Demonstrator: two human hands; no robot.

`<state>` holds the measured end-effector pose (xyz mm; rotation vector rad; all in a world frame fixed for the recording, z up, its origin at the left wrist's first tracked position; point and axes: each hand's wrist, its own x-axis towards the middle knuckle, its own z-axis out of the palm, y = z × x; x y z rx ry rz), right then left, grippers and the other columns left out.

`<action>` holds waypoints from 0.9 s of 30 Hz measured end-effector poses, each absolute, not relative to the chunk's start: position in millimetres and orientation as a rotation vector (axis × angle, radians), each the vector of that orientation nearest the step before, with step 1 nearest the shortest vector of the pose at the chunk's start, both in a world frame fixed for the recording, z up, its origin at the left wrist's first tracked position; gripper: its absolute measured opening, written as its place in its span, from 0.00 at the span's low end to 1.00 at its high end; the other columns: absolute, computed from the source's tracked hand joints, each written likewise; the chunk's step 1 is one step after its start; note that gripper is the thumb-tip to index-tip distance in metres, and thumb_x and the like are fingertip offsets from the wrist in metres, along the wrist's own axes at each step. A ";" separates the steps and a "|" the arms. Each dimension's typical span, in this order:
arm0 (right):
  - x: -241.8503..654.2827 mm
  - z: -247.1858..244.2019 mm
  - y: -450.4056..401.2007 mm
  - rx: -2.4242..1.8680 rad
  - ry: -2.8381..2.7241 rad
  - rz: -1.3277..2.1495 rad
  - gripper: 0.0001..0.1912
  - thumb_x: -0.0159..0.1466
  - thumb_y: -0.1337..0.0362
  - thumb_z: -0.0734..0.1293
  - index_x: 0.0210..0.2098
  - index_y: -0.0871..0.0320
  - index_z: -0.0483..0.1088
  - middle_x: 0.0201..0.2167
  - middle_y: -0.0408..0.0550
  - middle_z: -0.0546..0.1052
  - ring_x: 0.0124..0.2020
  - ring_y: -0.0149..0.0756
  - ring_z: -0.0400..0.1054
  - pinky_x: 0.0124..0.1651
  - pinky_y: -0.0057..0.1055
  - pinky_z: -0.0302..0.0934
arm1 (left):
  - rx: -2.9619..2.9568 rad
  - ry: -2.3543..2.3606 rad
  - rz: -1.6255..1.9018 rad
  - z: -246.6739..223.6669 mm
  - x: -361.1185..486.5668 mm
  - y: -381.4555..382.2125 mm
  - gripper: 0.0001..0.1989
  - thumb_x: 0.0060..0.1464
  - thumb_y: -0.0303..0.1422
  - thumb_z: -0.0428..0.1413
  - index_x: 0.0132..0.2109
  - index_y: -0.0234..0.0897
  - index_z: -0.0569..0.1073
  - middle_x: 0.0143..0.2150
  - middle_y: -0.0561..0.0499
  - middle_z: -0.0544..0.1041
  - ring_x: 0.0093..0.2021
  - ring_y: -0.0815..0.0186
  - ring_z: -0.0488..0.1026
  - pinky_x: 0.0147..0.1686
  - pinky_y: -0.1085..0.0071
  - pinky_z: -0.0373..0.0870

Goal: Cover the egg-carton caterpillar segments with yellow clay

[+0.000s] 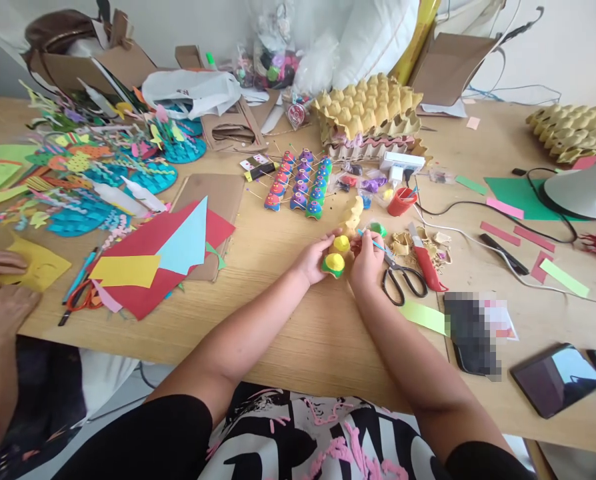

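Note:
My left hand (319,259) is closed on the side of an egg-carton strip (335,261), which has several bumps in a row. The nearer bumps are coated in yellow clay with green along the near edge; the far end is bare cardboard. Beside the strip, my right hand (368,263) pinches a thin light-blue modelling tool (372,240) pointed at the yellow bumps. Whether its tip touches the clay I cannot tell. A lump of green clay (378,229) lies just beyond my right fingers. Black-handled scissors (403,277) and a red-handled knife (427,260) lie to the right.
Three painted egg-carton caterpillars (298,183) stand ahead, near stacked egg trays (368,110). Coloured paper (178,257) and paper crafts (93,167) spread leftward. A co-worker's hands (3,287) touch yellow paper at far left. Phones (555,380) and a white cable (498,250) lie right.

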<state>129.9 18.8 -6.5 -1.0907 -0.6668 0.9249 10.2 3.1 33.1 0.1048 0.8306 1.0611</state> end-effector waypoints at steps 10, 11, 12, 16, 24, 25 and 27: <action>137.6 -16.6 9.1 -1.056 -0.772 0.989 0.30 0.65 0.33 0.79 0.35 0.49 0.67 0.34 0.41 0.77 0.38 0.37 0.72 0.48 0.36 0.71 | 0.080 0.756 1.046 25.8 6.5 10.9 0.12 0.80 0.25 0.55 0.53 0.38 0.84 0.44 0.47 0.93 0.38 0.65 0.89 0.42 0.70 0.81; 137.2 -18.3 8.2 -1.062 -0.816 0.976 0.30 0.67 0.32 0.78 0.35 0.49 0.66 0.36 0.42 0.77 0.40 0.38 0.72 0.49 0.36 0.72 | 0.092 0.761 1.045 26.6 5.2 11.0 0.13 0.79 0.26 0.55 0.55 0.38 0.85 0.44 0.48 0.92 0.37 0.65 0.89 0.42 0.70 0.81; 137.1 -20.1 7.5 -1.068 -0.866 0.951 0.30 0.69 0.31 0.76 0.35 0.49 0.66 0.37 0.42 0.77 0.41 0.39 0.73 0.50 0.37 0.73 | 0.116 0.758 1.042 27.7 4.1 11.3 0.14 0.79 0.25 0.56 0.60 0.39 0.85 0.44 0.49 0.92 0.37 0.65 0.89 0.42 0.70 0.81; 140.1 -26.4 8.6 -1.085 -0.938 0.902 0.31 0.71 0.30 0.75 0.36 0.48 0.66 0.41 0.45 0.77 0.43 0.40 0.73 0.50 0.39 0.74 | 0.182 0.738 1.042 33.2 2.8 12.3 0.14 0.77 0.25 0.59 0.61 0.43 0.85 0.42 0.53 0.91 0.38 0.66 0.87 0.43 0.71 0.80; 143.2 -25.1 10.7 -0.881 -0.881 1.016 0.27 0.68 0.39 0.82 0.36 0.50 0.70 0.44 0.43 0.76 0.47 0.39 0.72 0.58 0.39 0.72 | 0.219 0.681 1.044 29.6 4.0 13.3 0.08 0.76 0.24 0.60 0.51 0.40 0.82 0.43 0.54 0.90 0.39 0.69 0.87 0.45 0.73 0.78; 143.4 -24.9 10.4 -0.878 -0.899 1.004 0.26 0.69 0.39 0.82 0.36 0.49 0.71 0.44 0.43 0.75 0.47 0.40 0.72 0.59 0.40 0.72 | 0.231 0.678 1.051 28.0 4.0 13.6 0.07 0.75 0.24 0.61 0.51 0.39 0.83 0.43 0.54 0.90 0.39 0.69 0.87 0.46 0.73 0.78; 144.4 -25.9 10.0 -0.879 -0.951 0.951 0.25 0.71 0.39 0.80 0.36 0.49 0.70 0.44 0.44 0.73 0.48 0.41 0.71 0.60 0.41 0.71 | 0.263 0.680 1.061 24.9 4.2 13.8 0.07 0.73 0.23 0.63 0.50 0.39 0.83 0.43 0.53 0.90 0.40 0.69 0.87 0.48 0.73 0.78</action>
